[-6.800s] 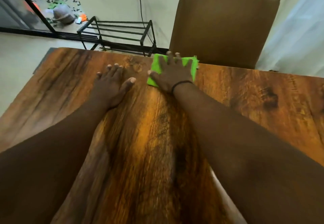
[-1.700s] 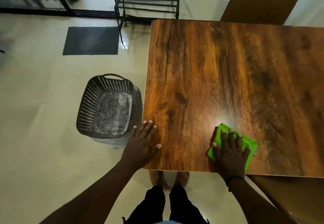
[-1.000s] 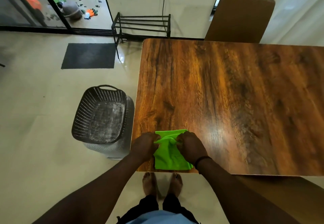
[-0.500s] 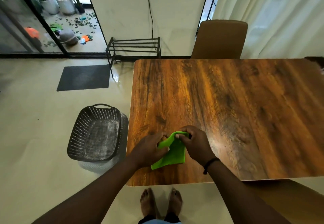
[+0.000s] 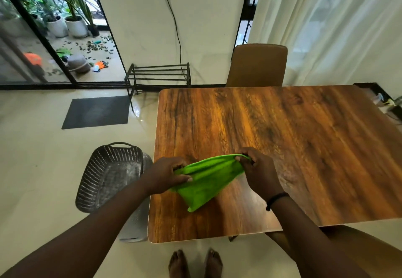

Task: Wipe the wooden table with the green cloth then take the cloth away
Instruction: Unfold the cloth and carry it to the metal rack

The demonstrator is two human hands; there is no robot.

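Observation:
The green cloth [image 5: 205, 178] hangs stretched between both hands above the near left part of the wooden table [image 5: 293, 147]. My left hand [image 5: 166, 174] pinches its left end over the table's left edge. My right hand [image 5: 260, 172] grips the right end a little higher. The cloth's lower corner droops toward the tabletop; whether it touches is unclear.
A dark perforated basket [image 5: 111, 174] stands on the floor just left of the table. A brown chair [image 5: 257, 65] sits at the far side, with a black metal rack [image 5: 159, 74] and a dark mat [image 5: 96, 111] beyond. My bare feet [image 5: 195, 263] are at the near edge.
The cloth was pressed flat under my right hand, then gathered with both hands. Now it is lifted and pulled out wider between them, and the view has risen.

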